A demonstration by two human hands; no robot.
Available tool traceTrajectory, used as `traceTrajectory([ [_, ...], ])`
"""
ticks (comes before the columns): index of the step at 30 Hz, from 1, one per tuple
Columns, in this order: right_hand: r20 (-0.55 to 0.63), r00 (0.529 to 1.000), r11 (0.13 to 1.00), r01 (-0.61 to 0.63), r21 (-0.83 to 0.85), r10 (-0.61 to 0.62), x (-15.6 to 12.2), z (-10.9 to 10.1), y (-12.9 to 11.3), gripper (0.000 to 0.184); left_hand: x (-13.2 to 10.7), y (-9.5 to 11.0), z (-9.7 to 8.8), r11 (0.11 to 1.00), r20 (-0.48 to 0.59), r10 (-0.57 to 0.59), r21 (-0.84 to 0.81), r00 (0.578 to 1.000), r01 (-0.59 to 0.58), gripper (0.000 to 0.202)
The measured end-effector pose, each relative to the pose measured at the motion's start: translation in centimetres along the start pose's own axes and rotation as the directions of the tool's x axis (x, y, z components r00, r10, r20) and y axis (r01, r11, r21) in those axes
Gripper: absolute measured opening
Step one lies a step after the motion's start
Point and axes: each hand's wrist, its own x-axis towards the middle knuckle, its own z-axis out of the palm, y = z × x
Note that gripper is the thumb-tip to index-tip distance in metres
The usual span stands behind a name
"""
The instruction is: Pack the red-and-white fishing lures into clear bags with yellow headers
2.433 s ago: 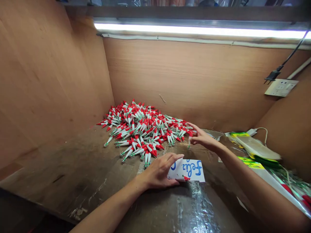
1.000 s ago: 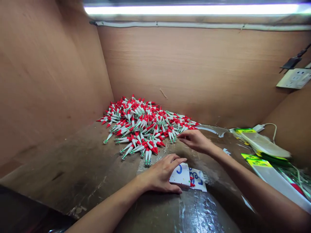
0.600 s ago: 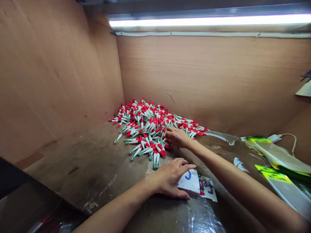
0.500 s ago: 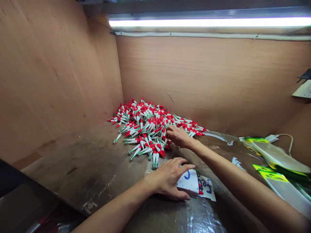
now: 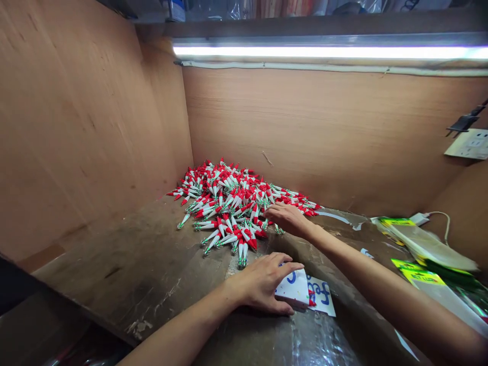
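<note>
A large heap of squid jigs [image 5: 229, 198], red and white with green hooked ends, lies toward the back of the bench. My right hand [image 5: 287, 218] is at the heap's right front side, fingers curled and pressed together. Green hooks of a squid jig show just under its palm; the rest of that jig is hidden. Nearer to me, my left hand [image 5: 267, 284] lies over the left end of a white block [image 5: 295, 290] with blue writing, thumb and fingers spread apart. From under the block's right side sticks out a white card [image 5: 322, 296] with blue lettering, with a small red tip beside it.
Yellow-and-green clear packets [image 5: 423, 279] lie on the right, near a white power strip [image 5: 419, 218] with a cable. Wooden panels stand behind and to the left. A tube light [image 5: 324, 52] runs under the shelf above. A plug hangs by the wall socket [image 5: 470, 144].
The view has tilted up slightly, showing more of the shelf. My right hand has drawn back a little from the heap, with green hooks now showing below it. My left hand stays put.
</note>
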Motion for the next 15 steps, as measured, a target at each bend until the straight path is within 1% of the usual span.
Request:
traceTrajectory([
  [1,-0.049,0.996,0.992,-0.069,0.106,0.075,-1.0,-0.3,-0.1,0.023,0.0,0.1,-0.1,1.0,0.0,-0.002,0.003,1.0,0.002,0.097],
  [2,-0.081,0.983,0.96,-0.138,0.242,0.162,-2.3,-0.5,-0.3,0.023,0.0,0.1,-0.1,1.0,0.0,-0.008,0.006,1.0,0.008,0.096],
  [3,-0.086,0.964,0.901,-0.199,0.386,0.25,-3.8,-0.8,-0.4,0.025,-0.1,0.1,-0.2,1.0,-0.001,-0.018,0.009,1.0,0.018,0.097],
  [5,-0.013,0.925,0.73,-0.291,0.618,0.379,-7.3,-1.3,-0.7,0.033,-0.2,0.0,-0.2,0.999,-0.001,-0.047,0.015,0.999,0.047,0.098],
  [6,0.047,0.908,0.647,-0.333,0.686,0.417,-9.4,-1.6,-0.9,0.037,-0.2,-0.1,-0.2,0.997,-0.001,-0.07,0.019,0.998,0.07,0.099],
  [7,0.108,0.89,0.589,-0.38,0.713,0.443,-11.5,-1.9,-1.0,0.04,-0.3,-0.3,-0.3,0.995,0.0,-0.099,0.026,0.995,0.099,0.099],
  [8,0.167,0.87,0.562,-0.435,0.704,0.464,-13.7,-2.3,-1.0,0.041,-0.3,-0.5,-0.3,0.991,-0.001,-0.132,0.037,0.991,0.132,0.099],
  [9,0.223,0.845,0.56,-0.497,0.663,0.485,-15.8,-2.6,-1.1,0.04,-0.4,-0.7,-0.3,0.985,-0.002,-0.163,0.049,0.987,0.163,0.1],
  [11,0.314,0.785,0.582,-0.611,0.537,0.534,-19.6,-3.2,-1.4,0.034,-0.4,-1.1,-0.3,0.977,-0.007,-0.2,0.072,0.98,0.2,0.101],
  [12,0.34,0.757,0.593,-0.65,0.475,0.558,-21.0,-3.3,-1.7,0.032,-0.4,-1.2,-0.3,0.976,-0.007,-0.202,0.081,0.979,0.202,0.1],
  [13,0.352,0.739,0.605,-0.673,0.426,0.575,-22.0,-3.3,-2.1,0.029,-0.3,-1.3,-0.3,0.976,-0.006,-0.198,0.086,0.98,0.198,0.1],
  [14,0.346,0.735,0.621,-0.678,0.393,0.583,-22.6,-3.1,-2.5,0.028,-0.2,-1.4,-0.2,0.977,-0.003,-0.192,0.089,0.981,0.192,0.099],
  [15,0.325,0.745,0.646,-0.667,0.372,0.582,-22.8,-2.8,-3.1,0.028,-0.2,-1.4,-0.2,0.978,0.002,-0.188,0.09,0.982,0.187,0.098],
])
